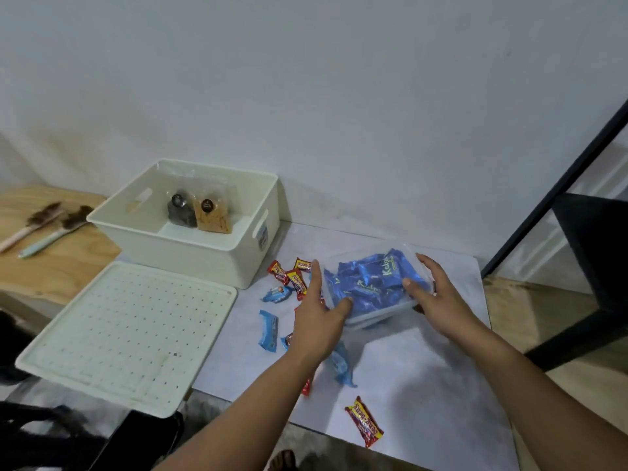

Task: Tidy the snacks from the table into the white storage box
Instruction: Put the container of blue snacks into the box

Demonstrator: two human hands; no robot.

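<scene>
Tub (373,287) of blue packets sits on table (424,368), clamped between left hand (317,321) and right hand (438,297). White box (190,229) just left holds two bags (198,209). Loose snacks (364,425) scattered around the hands. Lid (129,334) off. Most still left, I'd say.

Two brushes (40,226) on wooden surface (68,266) at left; black frame (557,188) at right.

red wrapper (306,388) mostly hidden under left forearm, sandal (283,461) cut by bottom edge, wrapper print blurred
</scene>
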